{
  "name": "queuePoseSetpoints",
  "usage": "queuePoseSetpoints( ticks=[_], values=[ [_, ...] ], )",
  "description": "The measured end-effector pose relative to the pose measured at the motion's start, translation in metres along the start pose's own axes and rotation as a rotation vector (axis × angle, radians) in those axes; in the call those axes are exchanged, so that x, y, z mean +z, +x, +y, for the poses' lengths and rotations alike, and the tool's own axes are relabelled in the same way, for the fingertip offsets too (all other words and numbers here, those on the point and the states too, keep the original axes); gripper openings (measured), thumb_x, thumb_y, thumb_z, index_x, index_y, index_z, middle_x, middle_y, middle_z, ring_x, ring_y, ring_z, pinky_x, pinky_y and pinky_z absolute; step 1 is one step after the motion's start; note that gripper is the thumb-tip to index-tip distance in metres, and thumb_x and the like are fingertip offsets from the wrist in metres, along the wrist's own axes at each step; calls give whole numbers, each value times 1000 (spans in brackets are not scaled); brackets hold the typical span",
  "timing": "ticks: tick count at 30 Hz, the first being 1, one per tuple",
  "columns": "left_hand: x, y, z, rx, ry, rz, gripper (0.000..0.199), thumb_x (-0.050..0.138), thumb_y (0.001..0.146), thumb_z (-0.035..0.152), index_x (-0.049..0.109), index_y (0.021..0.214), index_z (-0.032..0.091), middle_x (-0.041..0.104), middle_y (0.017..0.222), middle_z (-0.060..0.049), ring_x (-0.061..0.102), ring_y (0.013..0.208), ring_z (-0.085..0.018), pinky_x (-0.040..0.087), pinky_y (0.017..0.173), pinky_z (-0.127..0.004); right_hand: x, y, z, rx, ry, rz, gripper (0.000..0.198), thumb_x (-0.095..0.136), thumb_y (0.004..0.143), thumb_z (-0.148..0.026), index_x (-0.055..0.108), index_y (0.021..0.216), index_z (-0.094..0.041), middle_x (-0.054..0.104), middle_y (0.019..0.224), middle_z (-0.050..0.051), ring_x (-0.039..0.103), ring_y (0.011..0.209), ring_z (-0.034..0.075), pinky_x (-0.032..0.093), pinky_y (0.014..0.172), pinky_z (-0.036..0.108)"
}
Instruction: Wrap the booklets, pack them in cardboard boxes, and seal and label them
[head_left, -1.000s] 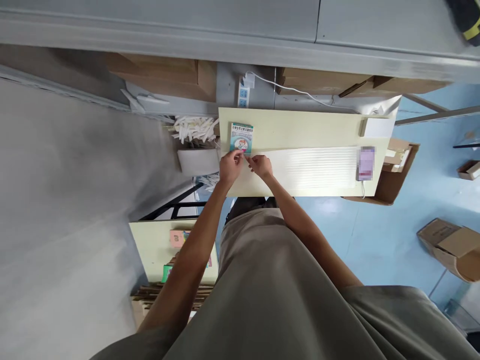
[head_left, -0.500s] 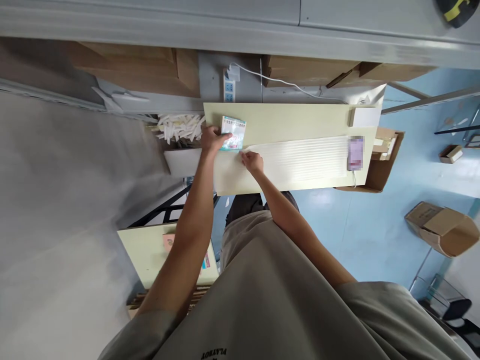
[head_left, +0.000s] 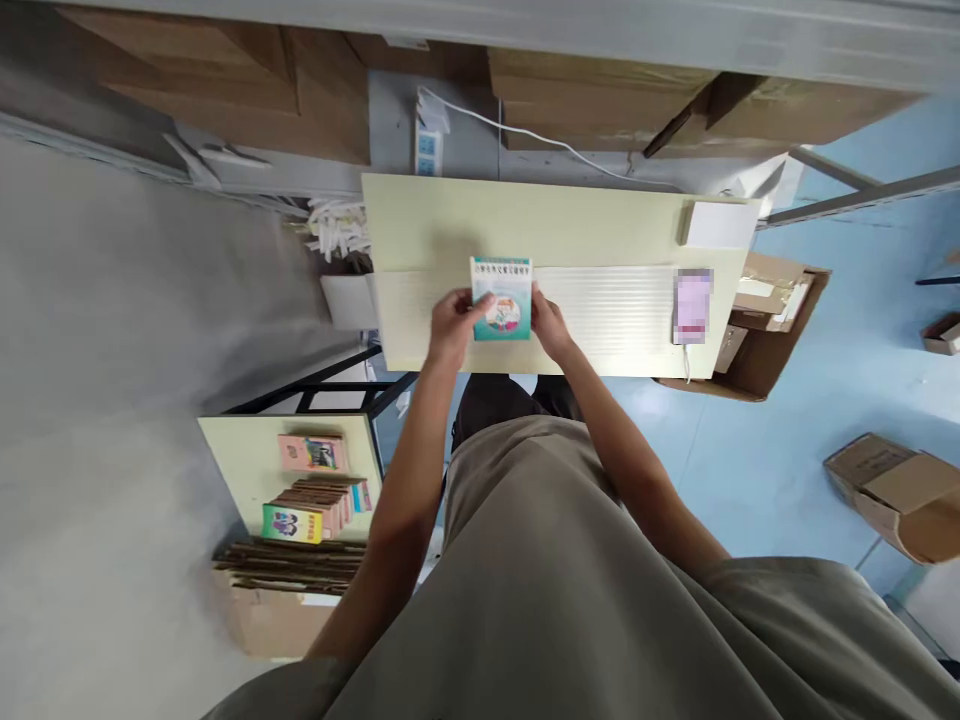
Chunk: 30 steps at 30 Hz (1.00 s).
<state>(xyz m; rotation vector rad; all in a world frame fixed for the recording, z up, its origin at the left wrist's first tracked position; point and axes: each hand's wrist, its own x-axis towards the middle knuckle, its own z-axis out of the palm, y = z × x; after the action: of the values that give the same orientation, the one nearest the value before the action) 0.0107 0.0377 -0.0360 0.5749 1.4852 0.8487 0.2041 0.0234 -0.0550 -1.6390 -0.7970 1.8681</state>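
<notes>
Grey shelving [head_left: 525, 30] runs along the far side of our workspace, and a pale surface [head_left: 412, 215] stands in front of us. The small book [head_left: 514, 275] is now between us and that surface, over its near left half, cover up. A second ago it lies flat near the far left corner; half a second later our left side has its edge; now we have it drawn nearer and, judging by its larger look, lifted clear. Our left hand [head_left: 451, 325] grasps its left edge, thumb pressed on the cover, and our right hand [head_left: 551, 322] pinches the right edge, fingertips partly hidden. For the handling, we take this to mean that the book's weight has passed from the surface to both hands, with the cover squarely facing us.

Beneath it, a striped white sheet [head_left: 607, 310] stretches along the surface to the right, touched by neither hand. Near its right end lies a phone [head_left: 691, 305], its screen blurred out, with a white box [head_left: 721, 225] beyond it. Farther out, a power strip [head_left: 427, 150] stands behind the surface, and more books [head_left: 292, 523] rest on another board [head_left: 240, 440] to our left.
</notes>
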Motion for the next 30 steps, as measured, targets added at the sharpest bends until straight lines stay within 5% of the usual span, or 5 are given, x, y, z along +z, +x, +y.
queuePoseSetpoints(
  ticks=[5, 10, 21, 26, 30],
  values=[
    [108, -41, -75, -186, 11, -50, 68, 113, 58, 66, 81, 92, 18, 87, 96, -9, 82, 94, -28, 68, 84, -38, -114, -64, 39, -85, 96, 168, 78, 85, 77, -98, 80, 99, -24, 86, 101, 7, 80, 97, 27, 67, 92, 40],
    [174, -45, -105, -155, -23, -197, 64, 103, 72, 75, 85, 100, 20, 90, 109, -11, 84, 109, -31, 68, 93, -39, -185, -79, 50, -126, -148, 291, 78, 70, 91, -98, 82, 101, -22, 86, 102, 9, 79, 97, 28, 64, 86, 37],
    [202, -13, -130, -57, 211, -6, 34, 90, 95, 48, 84, 109, 18, 89, 117, -15, 85, 116, -33, 68, 98, -40, -209, -36, 46, -120, -536, 331, 59, 57, 115, -71, 85, 116, -20, 89, 113, 13, 82, 101, 28, 62, 94, 38],
    [205, -12, -128, -59, 264, 69, 16, 82, 95, 29, 84, 105, 17, 90, 116, -13, 85, 114, -32, 66, 98, -39, -221, -68, 50, -116, -612, 413, 48, 55, 120, -54, 80, 137, -16, 89, 130, 18, 86, 102, 28, 64, 96, 39],
    [205, -13, -126, -46, 272, 68, 16, 82, 94, 31, 84, 104, 19, 90, 113, -12, 84, 116, -33, 65, 99, -39, -242, -106, 56, 78, -754, 504, 48, 55, 122, -48, 72, 150, -13, 91, 111, 16, 87, 106, 32, 63, 104, 44]
  ],
)
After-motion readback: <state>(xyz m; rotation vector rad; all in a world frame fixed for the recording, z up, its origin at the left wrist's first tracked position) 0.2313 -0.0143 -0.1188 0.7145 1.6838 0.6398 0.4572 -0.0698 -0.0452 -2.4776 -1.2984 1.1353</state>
